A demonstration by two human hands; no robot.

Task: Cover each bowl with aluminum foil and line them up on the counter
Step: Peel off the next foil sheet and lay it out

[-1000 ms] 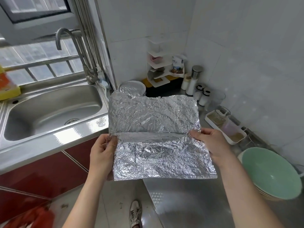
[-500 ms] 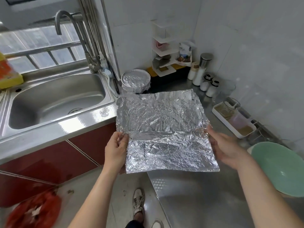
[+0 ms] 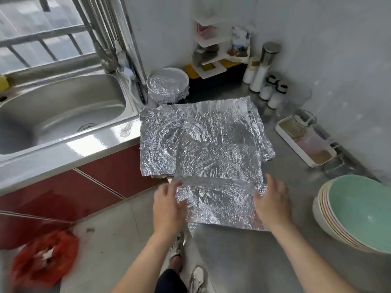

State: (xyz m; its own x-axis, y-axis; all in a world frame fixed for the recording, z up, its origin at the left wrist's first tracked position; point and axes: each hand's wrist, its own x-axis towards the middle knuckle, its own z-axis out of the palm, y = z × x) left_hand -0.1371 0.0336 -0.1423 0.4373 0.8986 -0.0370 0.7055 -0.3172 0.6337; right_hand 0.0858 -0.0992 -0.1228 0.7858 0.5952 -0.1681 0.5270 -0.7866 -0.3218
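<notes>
Foil sheet [image 3: 220, 199]: desk's front edge, atop foil pile [image 3: 165, 140]. I had left hand [image 3: 168, 205] and right hand [image 3: 273, 203] flanking it; right fingers [image 3: 270, 183] spread straight, left grip unclear. Step: readying foil. Next, likely: one bowl from right-edge bowl stack [image 3: 359, 210].

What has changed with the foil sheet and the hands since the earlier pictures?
The foil sheet went down from the air: it now lies on the counter, its far part over a pile of foil. The left hand and right hand seem to pinch its sides no longer; their fingers look straight at its edges. The covered bowl and the stack of bowls stayed in place.
</notes>
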